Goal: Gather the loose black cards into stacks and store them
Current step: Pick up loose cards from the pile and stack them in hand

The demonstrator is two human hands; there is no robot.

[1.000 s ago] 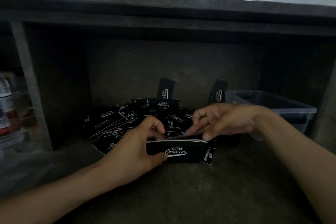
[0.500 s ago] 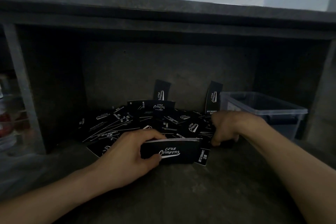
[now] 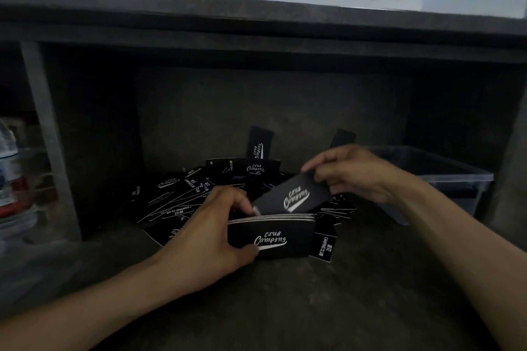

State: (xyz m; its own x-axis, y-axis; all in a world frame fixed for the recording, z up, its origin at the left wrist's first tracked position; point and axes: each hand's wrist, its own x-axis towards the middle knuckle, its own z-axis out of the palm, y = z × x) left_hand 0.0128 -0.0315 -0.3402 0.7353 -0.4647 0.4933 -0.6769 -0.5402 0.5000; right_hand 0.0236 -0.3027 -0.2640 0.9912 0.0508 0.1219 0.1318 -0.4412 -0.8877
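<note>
We see the left hand (image 3: pixel 205 239) gripping a stack of black cards (image 3: pixel 271 239), which stands on its long edge on the rough, dark grey shelf floor (image 3: pixel 285 308). The thumb curls across the front face and the fingers hook over the top from behind. The front card is matte black with white "Club Camping" script, and thin pale card edges line the top of the stack.

The right hand (image 3: pixel 356 174) pinches a single black card (image 3: pixel 296 196) by its upper right end, between the thumb and bent fingertips. This card is tilted, and its lower edge dips behind the top of the stack, close to the left fingers.

Behind both hands we find the loose pile (image 3: pixel 176 196), flat rectangular cards overlapping at all angles. Two upright cards (image 3: pixel 258 145) lean against the dull back wall. A narrow card (image 3: pixel 323 242) printed "Camping Club" lies just beside the stack's right end.

A clear plastic bin (image 3: pixel 456 177), rectangular with a flanged rim, sits to the right beyond the right wrist. At far left, past a grey post (image 3: pixel 42 128), we make out a blurred bottle (image 3: pixel 8 168).
</note>
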